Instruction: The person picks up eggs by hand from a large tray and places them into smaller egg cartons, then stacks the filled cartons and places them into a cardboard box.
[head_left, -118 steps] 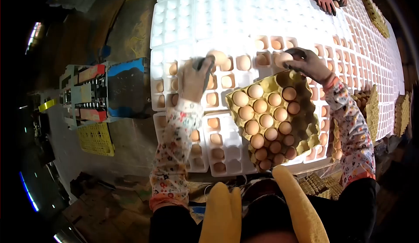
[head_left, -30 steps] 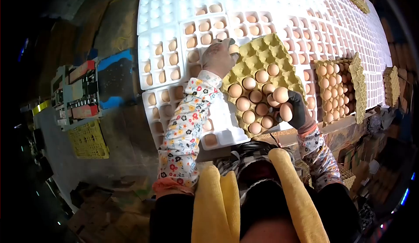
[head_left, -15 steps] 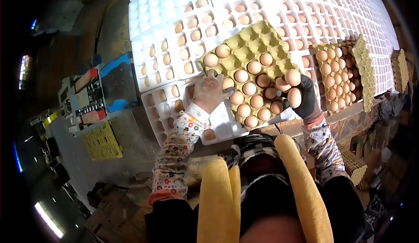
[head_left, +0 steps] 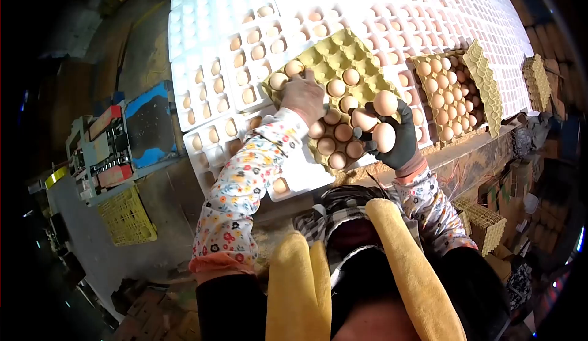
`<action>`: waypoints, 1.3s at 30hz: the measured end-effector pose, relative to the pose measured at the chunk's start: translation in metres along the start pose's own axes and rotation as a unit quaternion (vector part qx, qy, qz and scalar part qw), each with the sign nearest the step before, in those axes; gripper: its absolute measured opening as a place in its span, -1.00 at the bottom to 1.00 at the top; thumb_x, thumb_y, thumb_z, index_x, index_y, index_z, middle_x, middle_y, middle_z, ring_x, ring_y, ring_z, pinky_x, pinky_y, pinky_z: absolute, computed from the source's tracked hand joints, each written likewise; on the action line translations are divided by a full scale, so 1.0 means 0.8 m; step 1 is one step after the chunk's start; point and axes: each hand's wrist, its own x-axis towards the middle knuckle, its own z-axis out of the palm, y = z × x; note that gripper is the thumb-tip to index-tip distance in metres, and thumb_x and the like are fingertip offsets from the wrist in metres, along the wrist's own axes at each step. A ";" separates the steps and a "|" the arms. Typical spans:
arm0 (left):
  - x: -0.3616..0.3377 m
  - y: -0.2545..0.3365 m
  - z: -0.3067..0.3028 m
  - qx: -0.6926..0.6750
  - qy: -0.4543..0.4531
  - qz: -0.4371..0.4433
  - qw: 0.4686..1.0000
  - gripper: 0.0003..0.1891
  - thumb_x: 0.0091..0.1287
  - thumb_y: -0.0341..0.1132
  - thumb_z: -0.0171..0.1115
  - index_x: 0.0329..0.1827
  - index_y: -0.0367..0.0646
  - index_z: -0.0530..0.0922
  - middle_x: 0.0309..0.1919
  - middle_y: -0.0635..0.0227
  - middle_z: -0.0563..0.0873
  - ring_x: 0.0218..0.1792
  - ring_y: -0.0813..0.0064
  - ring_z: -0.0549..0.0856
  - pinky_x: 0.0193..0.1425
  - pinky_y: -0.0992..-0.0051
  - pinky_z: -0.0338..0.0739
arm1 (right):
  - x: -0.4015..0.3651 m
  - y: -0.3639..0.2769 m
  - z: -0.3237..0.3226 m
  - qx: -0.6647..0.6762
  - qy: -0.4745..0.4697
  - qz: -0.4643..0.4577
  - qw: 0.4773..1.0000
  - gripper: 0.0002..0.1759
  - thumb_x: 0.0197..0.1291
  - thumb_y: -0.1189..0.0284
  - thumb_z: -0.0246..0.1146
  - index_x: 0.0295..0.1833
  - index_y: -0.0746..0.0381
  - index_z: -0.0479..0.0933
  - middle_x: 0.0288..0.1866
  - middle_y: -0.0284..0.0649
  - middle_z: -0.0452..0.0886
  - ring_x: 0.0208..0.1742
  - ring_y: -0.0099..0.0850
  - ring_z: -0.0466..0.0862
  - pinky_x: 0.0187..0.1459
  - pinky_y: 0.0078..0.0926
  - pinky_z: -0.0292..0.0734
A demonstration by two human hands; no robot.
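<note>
My gloved left hand (head_left: 303,99) lies over the left side of a yellow pulp egg tray (head_left: 334,56). Its fingers are stretched toward two eggs at the tray's upper left corner; the nearer egg (head_left: 294,68) is close to the fingertips. No egg shows in that hand, though its palm side is hidden. In a dark glove, my right hand (head_left: 401,139) is closed around three brown eggs (head_left: 384,137), held above the tray's right side. More eggs (head_left: 336,88) sit in the tray's middle and lower cups, while its upper cups are bare.
White trays (head_left: 306,178) with square cells cover the table, many holding single eggs. To the right stands a full pulp tray of eggs (head_left: 442,99) with another pulp tray (head_left: 485,90) tilted against it. A yellow crate (head_left: 127,215) and a blue-edged stand (head_left: 150,123) are at left.
My left hand has moved from the tray's left edge up over its cups, near the corner eggs. My right hand, still holding eggs, has shifted inward over the tray. The camera view has shifted slightly.
</note>
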 end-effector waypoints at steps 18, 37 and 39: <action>-0.068 -0.089 0.076 -0.939 0.038 -0.014 0.342 -0.64 0.50 -0.14 0.00 0.08 -0.26 0.53 -0.17 0.44 0.65 -0.10 0.57 0.63 0.00 0.53 0.55 | 0.039 -0.010 0.111 0.004 -0.002 0.127 0.992 -0.63 0.32 0.46 0.21 0.20 0.31 0.42 -0.01 -0.15 0.63 -0.14 -0.32 0.68 -0.29 -0.44 0.64; 0.057 0.040 0.020 0.039 0.152 0.015 0.988 -0.49 0.09 0.07 0.38 -0.05 -0.15 0.67 0.25 0.07 0.40 0.02 0.10 0.60 0.00 0.34 0.61 | -0.023 -0.026 0.020 0.072 0.111 0.045 0.990 -0.68 0.36 0.45 0.15 0.18 0.27 0.43 0.04 -0.10 0.63 -0.16 -0.30 0.70 -0.40 -0.47 0.65; 0.056 0.030 0.004 -0.023 0.117 0.045 0.992 -0.49 0.09 0.07 0.38 -0.06 -0.16 0.66 0.26 0.04 0.40 0.01 0.12 0.60 0.01 0.30 0.60 | -0.022 -0.027 0.009 0.133 0.112 0.071 0.982 -0.68 0.37 0.42 0.14 0.18 0.28 0.43 0.05 -0.08 0.63 -0.17 -0.31 0.70 -0.39 -0.45 0.65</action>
